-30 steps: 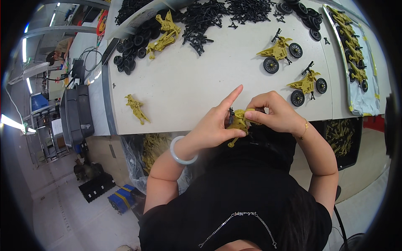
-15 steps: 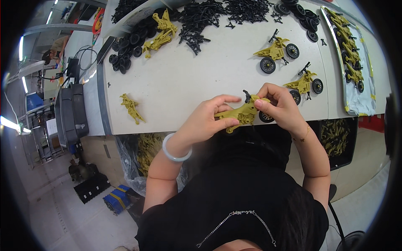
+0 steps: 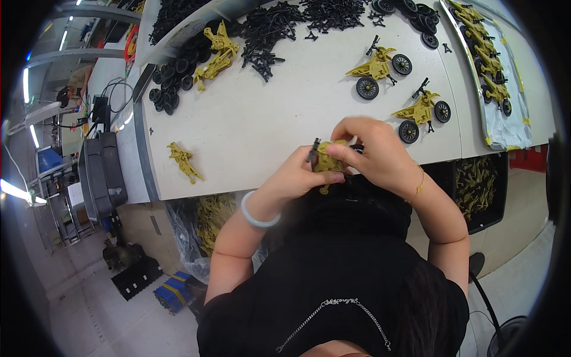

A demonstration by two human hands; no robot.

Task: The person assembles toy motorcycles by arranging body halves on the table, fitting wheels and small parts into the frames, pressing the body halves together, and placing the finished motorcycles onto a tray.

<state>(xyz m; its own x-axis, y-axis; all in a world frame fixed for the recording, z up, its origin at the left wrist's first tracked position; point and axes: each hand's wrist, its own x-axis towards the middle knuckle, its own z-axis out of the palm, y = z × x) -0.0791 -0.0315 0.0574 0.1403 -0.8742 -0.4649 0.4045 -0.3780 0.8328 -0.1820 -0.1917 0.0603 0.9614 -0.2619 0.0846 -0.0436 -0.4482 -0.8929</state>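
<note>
A yellow toy motorcycle [image 3: 327, 163] with black handlebars is held between my two hands above the table's near edge. My left hand [image 3: 295, 174] is closed around its lower side, the thumb pressed along the body. From above, the fingers of my right hand [image 3: 370, 146] pinch its other end, where part of a black wheel shows; the rest of that wheel is hidden. To the right stand two toy motorcycles with wheels and handlebars, a farther one [image 3: 373, 66] and a nearer one [image 3: 420, 110]. A bare yellow motorcycle body [image 3: 184, 161] lies at the left.
Black wheels [image 3: 171, 77], yellow bodies [image 3: 217, 56] and piles of small black parts [image 3: 270, 30] lie along the far side. A foil-lined tray [image 3: 516, 122] with yellow motorcycles stands at right. Below the table are a black bin [image 3: 499, 205] and a bag of yellow parts [image 3: 211, 223].
The held motorcycle has turned more end-on and shifted left, its handlebars now beside my left fingers. My right hand has moved left and arched over it. The view has shifted slightly.
</note>
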